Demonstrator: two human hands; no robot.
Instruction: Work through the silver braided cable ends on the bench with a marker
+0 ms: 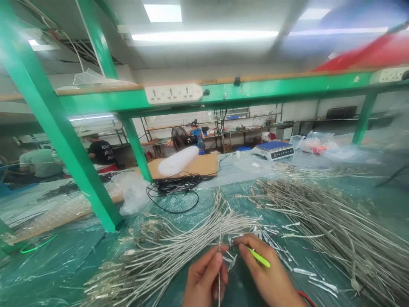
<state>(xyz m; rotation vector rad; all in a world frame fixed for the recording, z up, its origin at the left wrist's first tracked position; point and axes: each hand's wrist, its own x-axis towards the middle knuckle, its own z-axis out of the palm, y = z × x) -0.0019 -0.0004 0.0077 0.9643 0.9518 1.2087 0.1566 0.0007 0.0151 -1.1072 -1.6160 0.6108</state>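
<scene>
My left hand (pixel 204 277) is closed in a pinch on a thin silver-grey cable (pixel 219 281) that runs upright between its fingers. My right hand (pixel 268 275) is closed around a small lime-green tool (pixel 258 258) and its fingertips touch the cable's top end near the left thumb. Both hands hover over a fanned bundle of similar grey cables (pixel 179 243) lying on the green, plastic-covered bench (pixel 64 264). Short cut pieces (pixel 287 256) lie scattered just right of my hands.
A big heap of grey cables (pixel 332 221) fills the right side. A green frame post (pixel 70 162) stands at left, a coil of black wire (pixel 174 187) behind the bundle, a blue scale (pixel 274 149) further back. Other people sit at far benches.
</scene>
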